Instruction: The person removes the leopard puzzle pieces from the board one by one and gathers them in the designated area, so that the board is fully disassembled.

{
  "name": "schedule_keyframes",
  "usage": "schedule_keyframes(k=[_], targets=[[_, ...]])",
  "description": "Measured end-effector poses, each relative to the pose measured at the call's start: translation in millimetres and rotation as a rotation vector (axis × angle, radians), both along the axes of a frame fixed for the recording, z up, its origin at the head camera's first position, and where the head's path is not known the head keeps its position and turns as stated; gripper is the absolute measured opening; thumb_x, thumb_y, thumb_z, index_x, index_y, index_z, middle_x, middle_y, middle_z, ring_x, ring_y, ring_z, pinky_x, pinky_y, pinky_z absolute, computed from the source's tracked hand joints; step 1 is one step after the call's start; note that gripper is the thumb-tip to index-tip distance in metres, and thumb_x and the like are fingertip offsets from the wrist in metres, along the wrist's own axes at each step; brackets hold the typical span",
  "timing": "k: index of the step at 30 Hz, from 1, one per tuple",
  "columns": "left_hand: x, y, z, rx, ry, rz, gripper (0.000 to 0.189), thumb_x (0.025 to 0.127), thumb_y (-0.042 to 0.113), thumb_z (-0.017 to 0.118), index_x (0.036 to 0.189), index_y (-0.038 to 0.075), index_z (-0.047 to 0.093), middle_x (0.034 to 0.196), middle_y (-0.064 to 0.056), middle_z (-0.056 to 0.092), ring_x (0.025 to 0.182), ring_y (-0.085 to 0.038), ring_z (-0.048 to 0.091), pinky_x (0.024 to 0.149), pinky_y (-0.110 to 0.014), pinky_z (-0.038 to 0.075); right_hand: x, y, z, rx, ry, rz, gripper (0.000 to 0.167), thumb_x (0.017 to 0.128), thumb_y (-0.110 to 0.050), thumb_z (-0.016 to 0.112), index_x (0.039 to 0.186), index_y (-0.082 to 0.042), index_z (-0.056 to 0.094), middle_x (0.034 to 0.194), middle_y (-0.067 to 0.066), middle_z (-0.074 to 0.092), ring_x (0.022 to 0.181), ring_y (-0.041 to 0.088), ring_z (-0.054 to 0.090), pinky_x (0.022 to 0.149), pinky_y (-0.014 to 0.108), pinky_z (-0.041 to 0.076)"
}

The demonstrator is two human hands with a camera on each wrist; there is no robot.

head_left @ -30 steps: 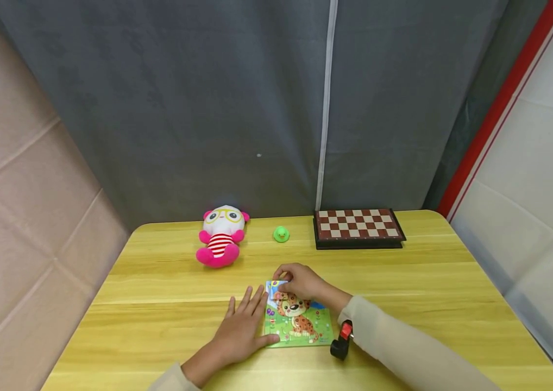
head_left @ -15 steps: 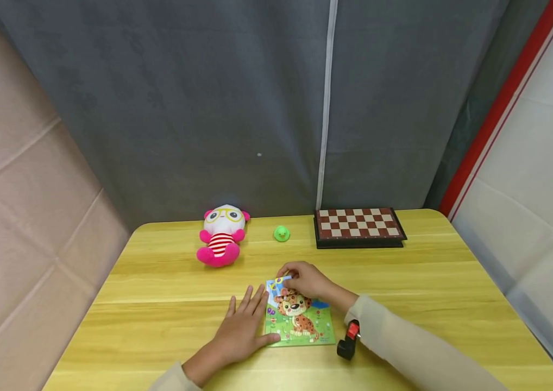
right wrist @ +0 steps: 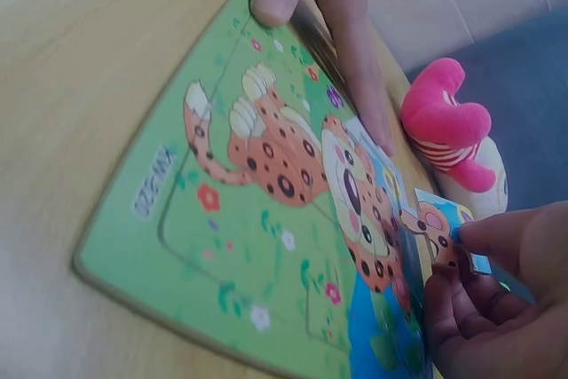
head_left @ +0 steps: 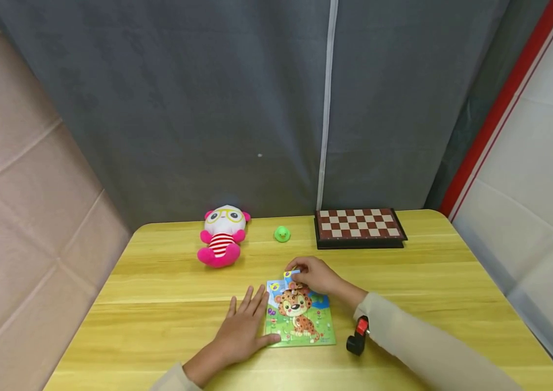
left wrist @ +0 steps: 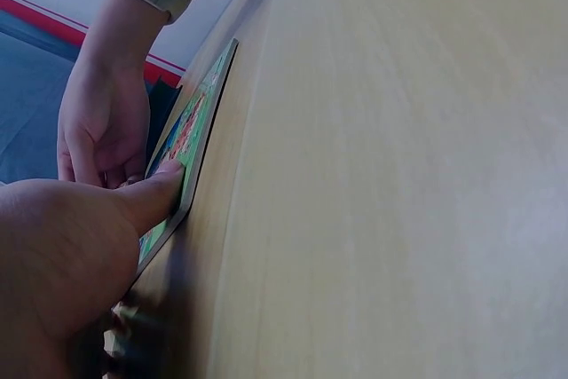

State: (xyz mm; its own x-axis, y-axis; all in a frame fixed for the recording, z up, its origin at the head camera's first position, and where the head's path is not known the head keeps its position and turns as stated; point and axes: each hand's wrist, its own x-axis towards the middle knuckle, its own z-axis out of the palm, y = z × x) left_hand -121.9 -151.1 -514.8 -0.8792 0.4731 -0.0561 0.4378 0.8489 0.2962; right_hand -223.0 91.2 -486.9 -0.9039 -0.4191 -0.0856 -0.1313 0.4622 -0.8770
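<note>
A jigsaw puzzle board [head_left: 326, 328] with a spotted leopard on green grass lies flat on the wooden table. My left hand [head_left: 241, 332] rests along its left side, fingers straight and spread, thumb [left wrist: 164, 185] pressing on the near left corner. At the board's far edge my right hand [head_left: 316, 276] pinches a puzzle piece [right wrist: 441, 239] between thumb and fingers. That piece shows a leopard ear, spots and blue sky, and it is held tilted above the board. My right fingers hide part of it and of the board's far edge.
Behind the board stand a pink-and-white plush panda [head_left: 220, 244], a small green toy duck [head_left: 282, 234] and a folding chessboard [head_left: 359, 225]. A grey curtain [head_left: 208, 108] hangs beyond the far table edge. A wrist camera strap [head_left: 357, 336] hangs from my right sleeve.
My right hand has lifted the puzzle piece from the board's far left corner and moved it right and away, to over the far edge. The left hand has stayed put.
</note>
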Motion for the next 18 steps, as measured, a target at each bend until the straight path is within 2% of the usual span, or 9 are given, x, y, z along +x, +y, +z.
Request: schedule_keyframes(k=[6, 18], targets=[[0.3, 0.0, 0.7, -0.004, -0.003, 0.003, 0.104, 0.092, 0.074, 0.053, 0.163, 0.004, 0.025, 0.172, -0.014, 0.014, 0.157, -0.042, 0.010, 0.119, -0.073, 0.012, -2.6, 11.2, 2.1, 0.022, 0.006, -0.016, 0.016, 0.100, -0.006, 0.064, 0.112, -0.006, 0.074, 0.091, 0.006, 0.065, 0.076, 0.018, 0.055, 0.068, 0.032, 0.049], [-0.9, -0.4, -1.7, -0.011, -0.011, 0.009, 0.104, 0.092, 0.074, 0.054, 0.164, 0.006, 0.022, 0.173, -0.013, 0.011, 0.158, -0.040, 0.008, 0.120, -0.072, 0.011, -11.6, 44.2, 0.8, 0.027, -0.028, -0.079, 0.017, 0.101, -0.005, 0.061, 0.114, -0.003, 0.072, 0.094, 0.009, 0.067, 0.072, 0.019, 0.057, 0.061, 0.029, 0.048]])
